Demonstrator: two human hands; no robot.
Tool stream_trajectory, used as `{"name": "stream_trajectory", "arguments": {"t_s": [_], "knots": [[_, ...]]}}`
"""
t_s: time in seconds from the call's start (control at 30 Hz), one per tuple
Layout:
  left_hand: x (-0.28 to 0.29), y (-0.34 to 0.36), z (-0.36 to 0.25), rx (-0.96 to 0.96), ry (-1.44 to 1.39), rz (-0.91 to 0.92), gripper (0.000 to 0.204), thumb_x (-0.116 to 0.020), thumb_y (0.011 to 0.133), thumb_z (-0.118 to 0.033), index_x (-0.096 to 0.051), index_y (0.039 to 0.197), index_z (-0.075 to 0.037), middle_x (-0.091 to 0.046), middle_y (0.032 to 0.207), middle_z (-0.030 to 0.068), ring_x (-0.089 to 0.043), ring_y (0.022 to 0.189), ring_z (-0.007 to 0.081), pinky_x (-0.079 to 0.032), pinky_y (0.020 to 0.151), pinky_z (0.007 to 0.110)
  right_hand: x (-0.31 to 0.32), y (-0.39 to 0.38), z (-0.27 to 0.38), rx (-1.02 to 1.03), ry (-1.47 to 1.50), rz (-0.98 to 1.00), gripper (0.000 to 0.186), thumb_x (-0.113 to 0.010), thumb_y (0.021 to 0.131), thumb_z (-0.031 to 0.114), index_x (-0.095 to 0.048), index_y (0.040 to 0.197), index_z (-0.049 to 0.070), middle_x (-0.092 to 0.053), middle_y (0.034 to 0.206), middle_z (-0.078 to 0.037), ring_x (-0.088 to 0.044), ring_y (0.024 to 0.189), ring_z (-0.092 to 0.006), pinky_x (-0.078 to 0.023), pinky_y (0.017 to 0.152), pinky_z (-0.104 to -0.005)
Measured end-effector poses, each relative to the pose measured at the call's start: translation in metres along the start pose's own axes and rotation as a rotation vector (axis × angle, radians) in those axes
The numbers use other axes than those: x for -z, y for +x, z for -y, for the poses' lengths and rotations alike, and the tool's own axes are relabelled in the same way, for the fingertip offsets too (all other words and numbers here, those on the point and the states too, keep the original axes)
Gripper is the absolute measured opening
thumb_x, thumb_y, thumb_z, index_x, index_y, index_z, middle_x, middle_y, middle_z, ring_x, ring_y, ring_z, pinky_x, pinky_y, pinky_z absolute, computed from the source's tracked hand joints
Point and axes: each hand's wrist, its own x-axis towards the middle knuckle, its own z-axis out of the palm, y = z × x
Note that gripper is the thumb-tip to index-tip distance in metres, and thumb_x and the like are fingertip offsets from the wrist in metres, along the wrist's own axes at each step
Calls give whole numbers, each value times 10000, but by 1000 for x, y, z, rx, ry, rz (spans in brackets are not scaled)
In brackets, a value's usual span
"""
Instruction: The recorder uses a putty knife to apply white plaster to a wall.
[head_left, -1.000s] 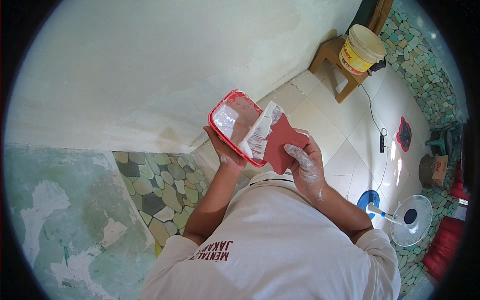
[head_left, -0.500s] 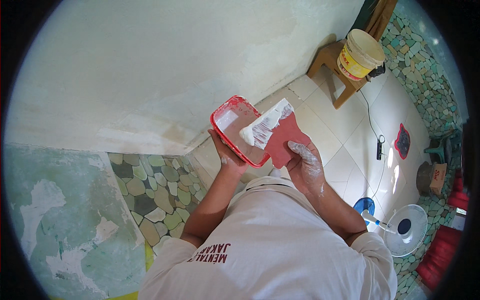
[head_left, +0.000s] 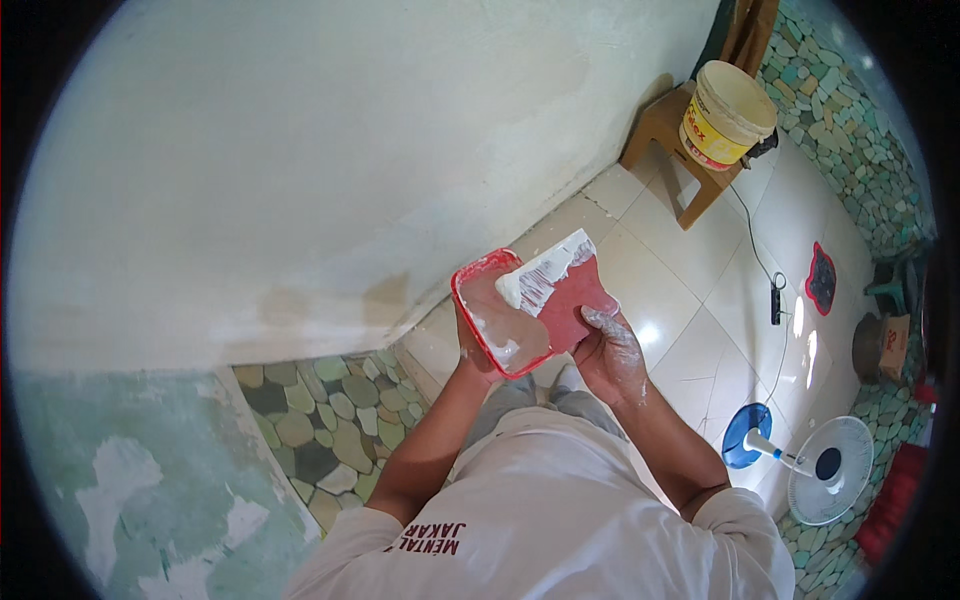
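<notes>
My left hand (head_left: 478,345) grips a red rectangular tray (head_left: 463,292) by its side, most of the fingers hidden beneath it. White filler paste smears the tray's inside and rim. In my right hand (head_left: 612,358) is a flat red putty spreader (head_left: 577,300), pinched between thumb and fingers. Its far edge carries a thick band of white paste (head_left: 545,272), heaped at the end over the tray. The right thumb and the side of that hand are coated in white.
A pale plastered wall (head_left: 300,170) rises ahead and left. To the right, a brown stool (head_left: 665,130) bears a paste-stained bucket (head_left: 728,115). A cable with a black power strip (head_left: 775,302) lies on the tiles near a dark red-edged mat (head_left: 821,278). A fan (head_left: 830,468) stands at lower right.
My view has shifted, so the wall fills more of it and my feet show. Tray and spreader sit lower in view, both still held, with the spreader's loaded edge over the tray.
</notes>
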Motion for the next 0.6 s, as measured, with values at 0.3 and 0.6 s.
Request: {"name": "stream_trajectory", "arguments": {"t_s": [0.3,0.6], "knots": [[136,85,16,312,-131,227,682,-493,930,-577,-418,1455,-147,-533,1393,102,-551,1239,294,-459,1038,508,17,83,-11,152,74,-93,405,-628,903,78,-530,1296,63,-606,1283,-83,-599,1167,-224,-503,987,-379],[166,85,-22,604,-431,-111,632,-464,942,-568,-443,1436,-174,-529,1373,190,-554,1179,437,-426,1015,610,85,229,-40,339,144,-226,322,-639,909,72,-590,1227,63,-656,1181,-60,-636,1079,-203,-523,929,-375]]}}
